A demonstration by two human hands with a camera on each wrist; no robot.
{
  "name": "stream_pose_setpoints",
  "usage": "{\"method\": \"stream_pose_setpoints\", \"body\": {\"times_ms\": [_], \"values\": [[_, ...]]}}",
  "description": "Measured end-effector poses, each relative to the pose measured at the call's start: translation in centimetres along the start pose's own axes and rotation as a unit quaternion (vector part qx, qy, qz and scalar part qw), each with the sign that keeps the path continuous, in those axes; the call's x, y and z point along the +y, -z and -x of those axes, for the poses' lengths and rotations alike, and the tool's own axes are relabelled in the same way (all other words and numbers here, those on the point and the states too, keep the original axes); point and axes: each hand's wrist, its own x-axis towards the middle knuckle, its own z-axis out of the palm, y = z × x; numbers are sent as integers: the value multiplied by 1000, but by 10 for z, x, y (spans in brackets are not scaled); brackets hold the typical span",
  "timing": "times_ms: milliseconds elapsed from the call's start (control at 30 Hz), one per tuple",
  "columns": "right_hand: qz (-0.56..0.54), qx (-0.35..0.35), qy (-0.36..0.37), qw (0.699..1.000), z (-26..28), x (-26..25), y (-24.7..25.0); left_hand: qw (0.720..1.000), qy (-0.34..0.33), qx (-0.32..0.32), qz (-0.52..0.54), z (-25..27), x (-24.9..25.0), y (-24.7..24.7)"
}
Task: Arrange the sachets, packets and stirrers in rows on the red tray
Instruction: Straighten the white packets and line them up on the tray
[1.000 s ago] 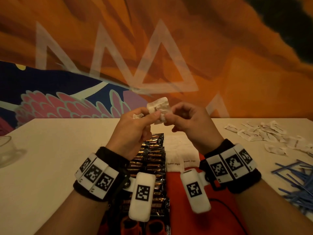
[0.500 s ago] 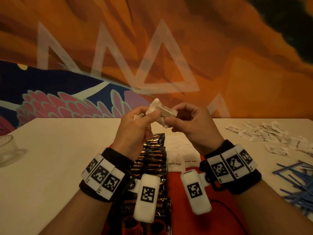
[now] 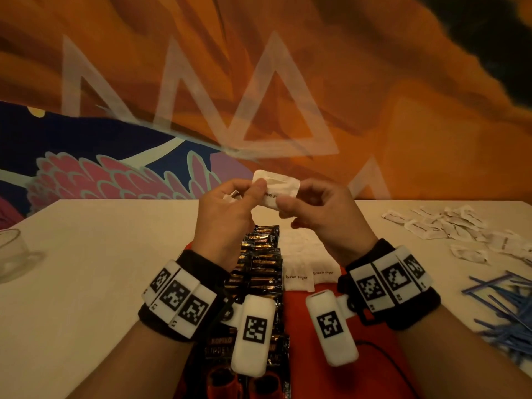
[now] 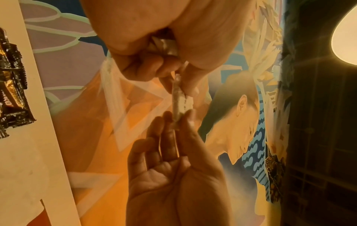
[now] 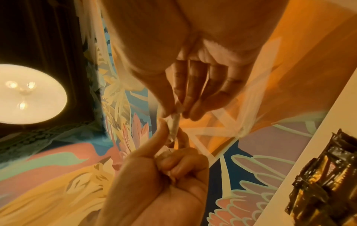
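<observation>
a white brown-sugar sachet [image 3: 276, 189] is held up in the air, pinched at both ends. on the red tray [image 3: 311, 321] lie a row of dark coffee packets [image 3: 260, 263] and, just beside it, a row of white sachets [image 3: 305, 260]. loose sachets [image 3: 460, 228] and blue stirrers [image 3: 509, 309] lie scattered on the surface [image 3: 86, 283], right of the tray.

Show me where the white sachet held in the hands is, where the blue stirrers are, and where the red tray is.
white sachet [image 3: 280, 188], head view, its upper face between both hands.
blue stirrers [image 3: 506, 309], head view, middle of the pile.
red tray [image 3: 299, 326], head view, bare red surface.
</observation>
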Motion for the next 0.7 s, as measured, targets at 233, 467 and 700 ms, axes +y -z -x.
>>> {"method": "stream_pose_setpoints", "body": {"times_ms": [233,467,700], "values": [[60,-20,14,998,1,-2,10,995,-54,2,-85,2,1,-2],[72,-44,-91,992,2,0,34,970,-115,38,-211,0,2,0],[243,-126,-274,922,4,38,73,989,-69,53,-122,-9,13,15]]}}
